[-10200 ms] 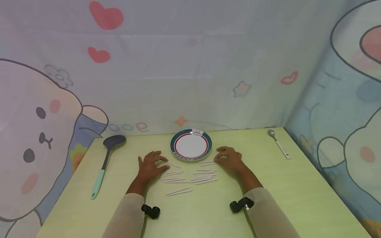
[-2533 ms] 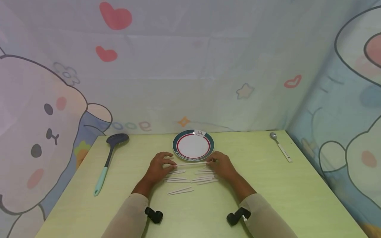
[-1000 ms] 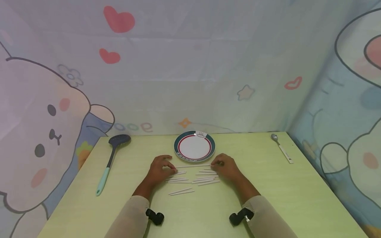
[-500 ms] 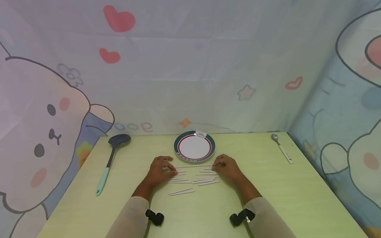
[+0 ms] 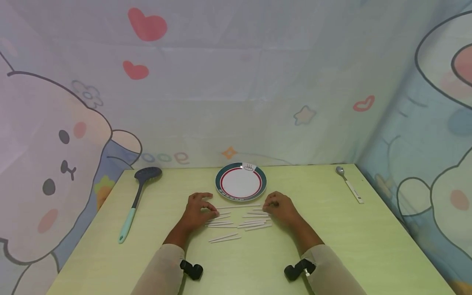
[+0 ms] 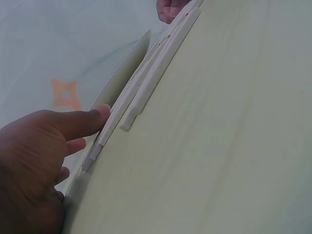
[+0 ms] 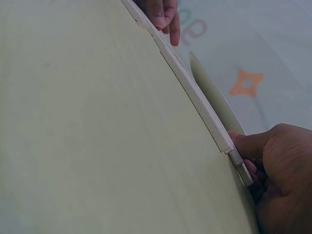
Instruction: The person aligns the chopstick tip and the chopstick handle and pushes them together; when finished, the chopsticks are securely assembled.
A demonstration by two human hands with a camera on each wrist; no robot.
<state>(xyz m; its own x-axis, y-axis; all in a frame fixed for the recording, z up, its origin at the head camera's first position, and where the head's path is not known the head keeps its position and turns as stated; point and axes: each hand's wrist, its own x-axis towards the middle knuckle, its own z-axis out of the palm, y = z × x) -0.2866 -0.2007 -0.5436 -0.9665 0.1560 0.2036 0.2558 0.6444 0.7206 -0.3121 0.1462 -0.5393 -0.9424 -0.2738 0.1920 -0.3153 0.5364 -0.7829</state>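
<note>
Forearms (image 5: pixel 162 268) converging — left fingers (image 5: pixel 203 196) parted, right fingers (image 5: pixel 267 208) curled

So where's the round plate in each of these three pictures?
Head: the plate sits just below centre.
Left wrist: plate upper left of centre, side-on beyond the white sticks.
Right wrist: plate upper right of centre, side-on.
Shared landmark: the orange star, near the plate in all three.

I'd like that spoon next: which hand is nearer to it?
Right. The right hand is to the left of the spoon; the left hand is farther left, across the white sticks.
</note>
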